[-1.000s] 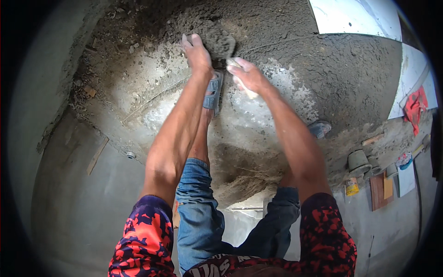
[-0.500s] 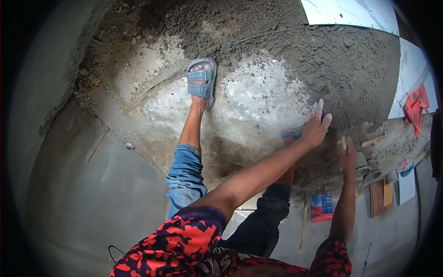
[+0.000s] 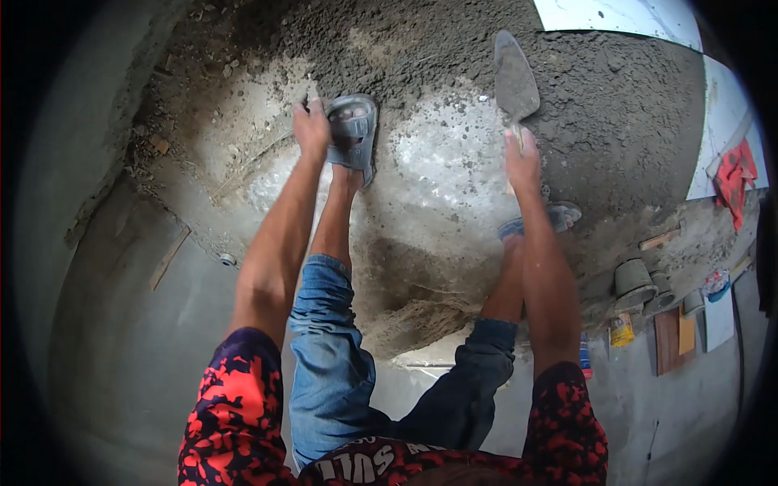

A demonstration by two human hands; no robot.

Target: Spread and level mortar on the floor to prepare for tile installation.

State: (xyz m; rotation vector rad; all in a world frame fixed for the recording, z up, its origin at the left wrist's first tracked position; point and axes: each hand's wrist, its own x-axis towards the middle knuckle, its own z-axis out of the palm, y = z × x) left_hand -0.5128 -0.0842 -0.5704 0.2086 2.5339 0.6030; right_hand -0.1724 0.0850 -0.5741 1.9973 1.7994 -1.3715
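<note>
My right hand (image 3: 523, 162) is closed round the handle of a pointed trowel (image 3: 517, 85). The blade points away from me over the edge of the grey mortar (image 3: 612, 105), and mortar coats it. My left hand (image 3: 311, 130) is low beside my left sandal (image 3: 354, 121), its fingers drawn together. A thin line (image 3: 258, 168) on the floor runs up to that hand; whether the fingers grip it, I cannot tell. Between both hands lies a pale, powdery floor patch (image 3: 442, 154) spattered with mortar crumbs.
White tiles (image 3: 616, 16) border the mortar at the far right, with a red cloth (image 3: 736, 180) on one. Buckets (image 3: 634, 283), board pieces (image 3: 668, 340) and a yellow packet (image 3: 621, 330) stand at the right. My right sandal (image 3: 559, 215) is near the mortar. A wall (image 3: 73, 121) rises left.
My left hand has swung from the right over to my left sandal. My right hand has moved forward and left and now holds the trowel, which was not visible before.
</note>
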